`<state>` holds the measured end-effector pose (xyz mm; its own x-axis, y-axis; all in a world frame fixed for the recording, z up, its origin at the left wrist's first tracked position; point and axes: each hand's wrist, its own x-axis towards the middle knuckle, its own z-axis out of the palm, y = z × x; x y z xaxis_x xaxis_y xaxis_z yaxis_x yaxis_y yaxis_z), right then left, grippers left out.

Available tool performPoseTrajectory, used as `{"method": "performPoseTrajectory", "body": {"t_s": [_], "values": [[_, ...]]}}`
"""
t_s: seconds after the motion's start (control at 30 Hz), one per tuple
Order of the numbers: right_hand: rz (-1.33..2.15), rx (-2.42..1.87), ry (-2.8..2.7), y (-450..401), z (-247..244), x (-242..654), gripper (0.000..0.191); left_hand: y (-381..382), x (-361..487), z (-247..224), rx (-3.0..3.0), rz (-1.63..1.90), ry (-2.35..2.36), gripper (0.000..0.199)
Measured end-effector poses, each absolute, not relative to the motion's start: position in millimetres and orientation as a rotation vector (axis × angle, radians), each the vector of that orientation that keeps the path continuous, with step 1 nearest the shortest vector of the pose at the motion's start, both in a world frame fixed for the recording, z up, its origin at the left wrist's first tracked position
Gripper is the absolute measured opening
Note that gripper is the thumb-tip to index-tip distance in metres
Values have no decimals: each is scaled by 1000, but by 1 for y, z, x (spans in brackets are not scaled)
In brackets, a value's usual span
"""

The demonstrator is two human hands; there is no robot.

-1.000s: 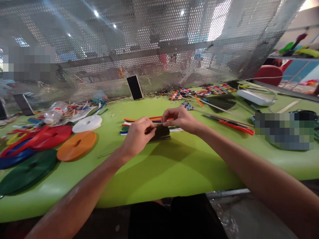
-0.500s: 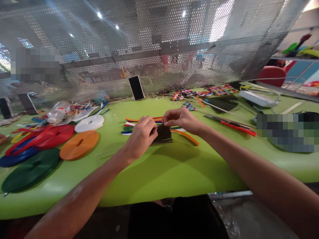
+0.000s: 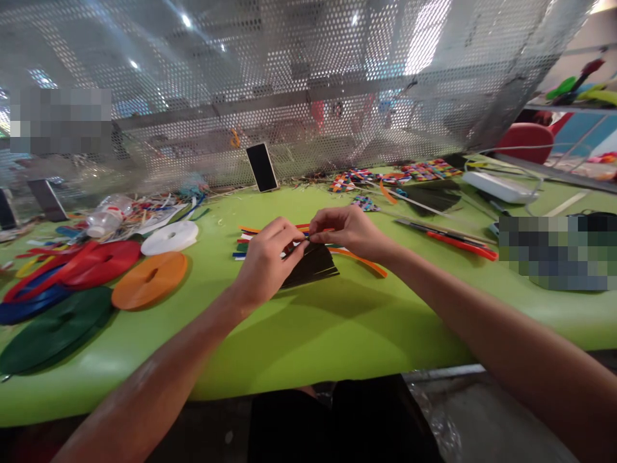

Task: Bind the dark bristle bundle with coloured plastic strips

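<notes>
Both hands meet over a dark sheet cut into strips [image 3: 315, 265], above the green table. My left hand [image 3: 270, 257] is closed, pinching the sheet's upper edge from the left. Close beside it, my right hand [image 3: 348, 230] pinches the same edge between thumb and fingertips. Coloured flat strips [image 3: 243, 247] in red, orange, white, green and blue lie crosswise behind the sheet, partly hidden by the hands. An orange strip [image 3: 366, 262] curves out to the right, below my right wrist. How the strips pass through the sheet cannot be made out.
Rolls of ribbon stand at left: orange [image 3: 149, 280], green [image 3: 58, 329], white [image 3: 169, 238] and red [image 3: 103, 263]. A phone [image 3: 263, 167] leans at the back. Right of my hands lie a red-handled cutter [image 3: 460, 245], woven pieces [image 3: 429, 170] and a white power strip [image 3: 501, 187].
The dark sheet's lower edge has swung lower and shows more widely beneath my hands. Both hands keep their pinch, nearly in place. The view has shifted slightly.
</notes>
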<state>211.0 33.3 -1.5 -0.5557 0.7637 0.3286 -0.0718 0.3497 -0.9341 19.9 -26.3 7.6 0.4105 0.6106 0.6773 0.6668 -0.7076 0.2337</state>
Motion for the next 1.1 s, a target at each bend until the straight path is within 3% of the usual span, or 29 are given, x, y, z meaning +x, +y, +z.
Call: {"method": "performPoseTrajectory", "body": {"t_s": [0.37,1.1], "values": [[1205,-562,-1819,27,0,206,12,-30,24,11,-2581,-1306,-1174,12],[1391,-653,-1606,28,-5,204,25,-28,22,9,-2603,-1588,-1368,8]]}}
